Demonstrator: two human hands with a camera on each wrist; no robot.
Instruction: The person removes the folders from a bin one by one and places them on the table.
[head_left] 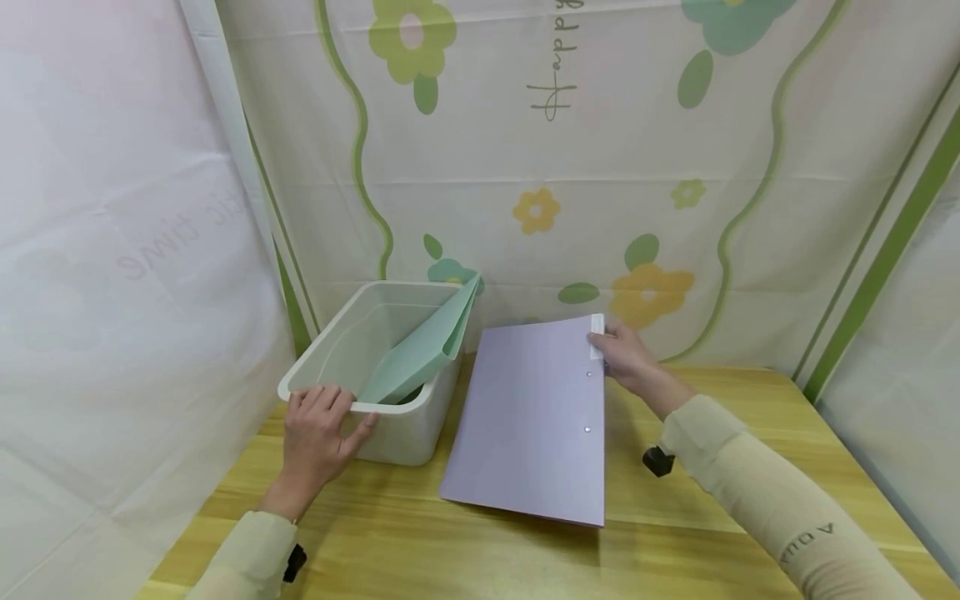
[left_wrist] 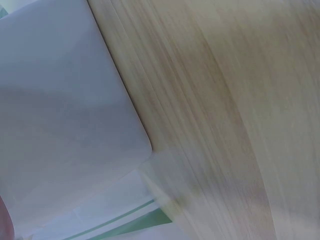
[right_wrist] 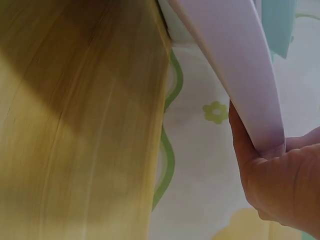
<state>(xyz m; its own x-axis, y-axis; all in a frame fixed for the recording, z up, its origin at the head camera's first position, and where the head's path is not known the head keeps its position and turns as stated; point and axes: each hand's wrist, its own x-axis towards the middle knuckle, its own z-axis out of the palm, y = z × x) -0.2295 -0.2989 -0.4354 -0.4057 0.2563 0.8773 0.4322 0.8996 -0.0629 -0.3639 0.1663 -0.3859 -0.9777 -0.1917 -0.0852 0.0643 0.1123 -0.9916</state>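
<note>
With the fingers over the near rim and the thumb against the outside, my left hand (head_left: 315,437) grips a white plastic bin (head_left: 401,437). A mint-green folder (head_left: 408,354) leans inside the bin, its upper corner sticking out past the right rim. My right hand (head_left: 630,358) pinches a lilac file folder (head_left: 528,417) at its upper right edge, by a white label strip (head_left: 597,336). The lilac folder is held tilted above the table, right of the bin. In the right wrist view the folder (right_wrist: 245,75) shows edge-on between thumb and fingers.
Both stand over a wood-grain table (head_left: 375,533). A white cloth printed with flowers (head_left: 480,150) hangs close behind the table. More white cloth (head_left: 127,250) closes off the left side, and another panel (head_left: 900,358) the right.
</note>
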